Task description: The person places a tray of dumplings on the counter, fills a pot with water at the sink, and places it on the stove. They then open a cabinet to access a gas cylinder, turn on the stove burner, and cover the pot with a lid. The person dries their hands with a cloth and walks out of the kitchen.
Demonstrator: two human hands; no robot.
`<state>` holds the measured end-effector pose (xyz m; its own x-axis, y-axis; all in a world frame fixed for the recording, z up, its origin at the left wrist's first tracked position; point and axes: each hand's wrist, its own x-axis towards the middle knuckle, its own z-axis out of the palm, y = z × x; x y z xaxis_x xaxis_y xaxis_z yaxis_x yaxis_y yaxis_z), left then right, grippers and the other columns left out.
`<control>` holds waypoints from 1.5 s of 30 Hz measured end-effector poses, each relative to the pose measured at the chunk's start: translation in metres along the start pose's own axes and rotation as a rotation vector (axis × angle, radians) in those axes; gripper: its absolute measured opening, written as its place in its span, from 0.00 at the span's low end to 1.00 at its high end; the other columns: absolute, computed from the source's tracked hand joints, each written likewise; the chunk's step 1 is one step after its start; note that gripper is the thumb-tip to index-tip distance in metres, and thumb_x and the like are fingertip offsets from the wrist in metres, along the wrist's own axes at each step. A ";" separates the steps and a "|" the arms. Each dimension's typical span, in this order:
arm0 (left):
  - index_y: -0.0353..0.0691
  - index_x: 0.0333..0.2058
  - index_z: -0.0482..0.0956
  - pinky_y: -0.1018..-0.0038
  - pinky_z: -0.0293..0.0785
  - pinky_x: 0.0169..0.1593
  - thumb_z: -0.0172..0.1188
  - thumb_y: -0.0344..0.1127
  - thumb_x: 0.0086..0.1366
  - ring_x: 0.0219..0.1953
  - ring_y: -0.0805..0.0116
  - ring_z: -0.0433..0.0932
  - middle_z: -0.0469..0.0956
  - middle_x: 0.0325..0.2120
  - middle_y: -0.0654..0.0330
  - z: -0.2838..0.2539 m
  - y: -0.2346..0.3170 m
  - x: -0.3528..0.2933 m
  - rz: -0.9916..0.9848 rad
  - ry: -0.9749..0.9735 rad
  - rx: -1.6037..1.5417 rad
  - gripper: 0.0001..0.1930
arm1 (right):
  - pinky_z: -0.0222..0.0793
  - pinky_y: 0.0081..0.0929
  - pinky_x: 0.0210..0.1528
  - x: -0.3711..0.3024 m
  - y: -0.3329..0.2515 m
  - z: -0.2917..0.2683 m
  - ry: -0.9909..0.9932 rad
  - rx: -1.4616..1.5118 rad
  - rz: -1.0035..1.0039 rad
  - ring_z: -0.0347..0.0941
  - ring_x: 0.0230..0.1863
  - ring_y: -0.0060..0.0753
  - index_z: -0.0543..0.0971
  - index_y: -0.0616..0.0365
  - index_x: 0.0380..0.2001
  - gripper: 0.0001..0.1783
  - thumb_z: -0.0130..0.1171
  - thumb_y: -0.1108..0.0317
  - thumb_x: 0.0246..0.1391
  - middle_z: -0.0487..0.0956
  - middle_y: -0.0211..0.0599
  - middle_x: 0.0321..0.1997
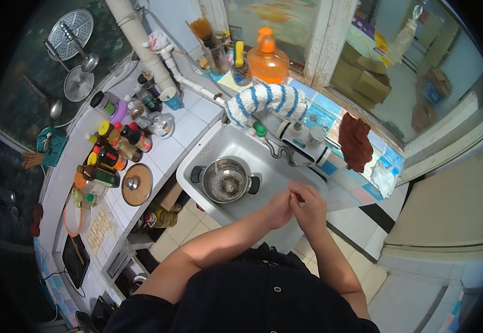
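My left hand (278, 213) and my right hand (311, 214) meet over the right side of the white sink (197, 145). The right fingers bend over toward the left hand and touch it. Motion smears the fingertips, and the left fingers are largely covered. Whether anything small lies between the hands cannot be made out. To the left of them, a steel pot (226, 180) with two black handles stands inside the sink. Water shows in it, its surface bright and disturbed. A grey curved pipe (280, 152) and a green-topped tap (259, 130) are at the sink's back edge.
A blue-and-white striped towel (266, 102) and an orange pump bottle (268, 58) sit behind the sink. A brown cloth (356, 142) lies at the right. Several sauce bottles (111, 157) and a round lid (137, 185) crowd the left counter. An oil bottle (162, 218) stands below.
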<state>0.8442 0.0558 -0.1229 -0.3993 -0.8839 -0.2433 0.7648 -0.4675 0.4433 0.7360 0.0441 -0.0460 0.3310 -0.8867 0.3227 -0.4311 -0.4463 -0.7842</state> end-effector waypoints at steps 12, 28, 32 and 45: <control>0.38 0.49 0.69 0.69 0.71 0.34 0.50 0.34 0.57 0.33 0.69 0.71 0.73 0.36 0.59 -0.208 0.100 -0.121 0.023 1.059 0.527 0.19 | 0.69 0.27 0.42 -0.026 0.133 0.096 -0.311 0.535 0.968 0.69 0.44 0.28 0.66 0.56 0.53 0.24 0.51 0.65 0.52 0.70 0.35 0.48; 0.30 0.41 0.71 0.63 0.64 0.33 0.57 0.39 0.52 0.33 0.61 0.68 0.70 0.34 0.51 -0.362 0.201 -0.107 -0.294 1.134 0.700 0.20 | 0.48 0.45 0.62 0.009 0.127 0.270 -0.102 0.554 1.421 0.47 0.66 0.44 0.48 0.49 0.64 0.38 0.50 0.51 0.55 0.51 0.39 0.67; 0.29 0.50 0.65 0.60 0.66 0.44 0.59 0.42 0.51 0.47 0.54 0.67 0.67 0.46 0.46 -0.340 0.215 -0.093 -0.486 1.077 0.794 0.30 | 0.50 0.48 0.60 0.010 0.139 0.285 0.075 0.543 1.497 0.48 0.65 0.42 0.48 0.47 0.64 0.37 0.48 0.50 0.56 0.55 0.37 0.65; 0.35 0.57 0.56 0.62 0.69 0.45 0.60 0.45 0.53 0.45 0.56 0.70 0.66 0.47 0.50 -0.369 0.198 -0.080 -0.521 1.083 0.746 0.37 | 0.71 0.31 0.34 -0.007 0.205 0.298 0.261 0.572 1.396 0.71 0.35 0.30 0.70 0.58 0.45 0.21 0.47 0.52 0.57 0.74 0.35 0.37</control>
<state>1.2144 0.0375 -0.3337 0.2916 -0.3263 -0.8992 0.0734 -0.9296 0.3611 0.8956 -0.0057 -0.3673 -0.2301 -0.5692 -0.7893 0.1286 0.7862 -0.6045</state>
